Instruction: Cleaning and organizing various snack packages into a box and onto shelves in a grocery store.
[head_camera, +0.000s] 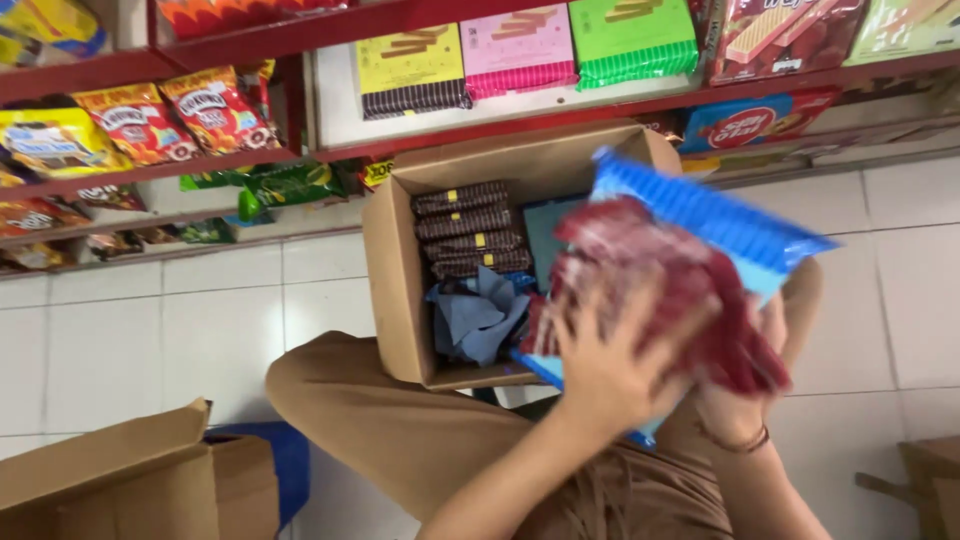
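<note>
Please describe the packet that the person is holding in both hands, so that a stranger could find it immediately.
Find the open cardboard box on the person's lap, below the shelves. Over its right side, both hands hold a flat packet. It alone has a bright blue ribbed edge and a red middle; the packs in the box are dark brown.

White tiled floor (200, 320) bears a cardboard box (130, 490); red shelves (230, 160) hold snack packets (215, 105).
</note>
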